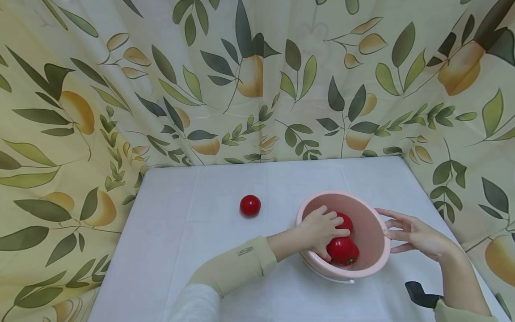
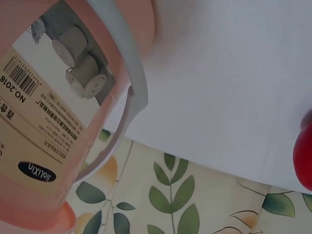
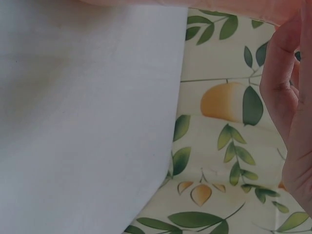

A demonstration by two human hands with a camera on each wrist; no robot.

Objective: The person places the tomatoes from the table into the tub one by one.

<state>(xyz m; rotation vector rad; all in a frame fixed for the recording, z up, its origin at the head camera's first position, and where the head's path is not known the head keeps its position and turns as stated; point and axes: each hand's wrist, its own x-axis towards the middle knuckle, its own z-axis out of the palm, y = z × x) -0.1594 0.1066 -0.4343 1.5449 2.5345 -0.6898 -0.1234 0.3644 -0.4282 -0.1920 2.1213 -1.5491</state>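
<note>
A pink bucket point(image 1: 372, 264) stands on the right half of the table, with several glossy red tomatoes inside. One tomato point(image 1: 342, 250) shows a green stem; another tomato point(image 1: 345, 222) lies behind it. Reaching over the near left rim, my left hand point(image 1: 322, 228) rests among them with fingers spread, partly covering the tomatoes. My right hand point(image 1: 418, 235) touches the outside of the right rim with extended fingers. In the right wrist view, that hand point(image 3: 295, 97) shows only at the right edge. A single tomato point(image 1: 250, 205) sits on the table left of the bucket.
A white cloth covers the table point(image 1: 193, 232). The bucket's pale handle point(image 2: 139, 83) hangs down over its labelled side point(image 2: 44, 117). Behind the table hangs a curtain point(image 1: 225, 89) printed with leaves and fruit. A black strap point(image 1: 422, 295) sticks out near the right wrist.
</note>
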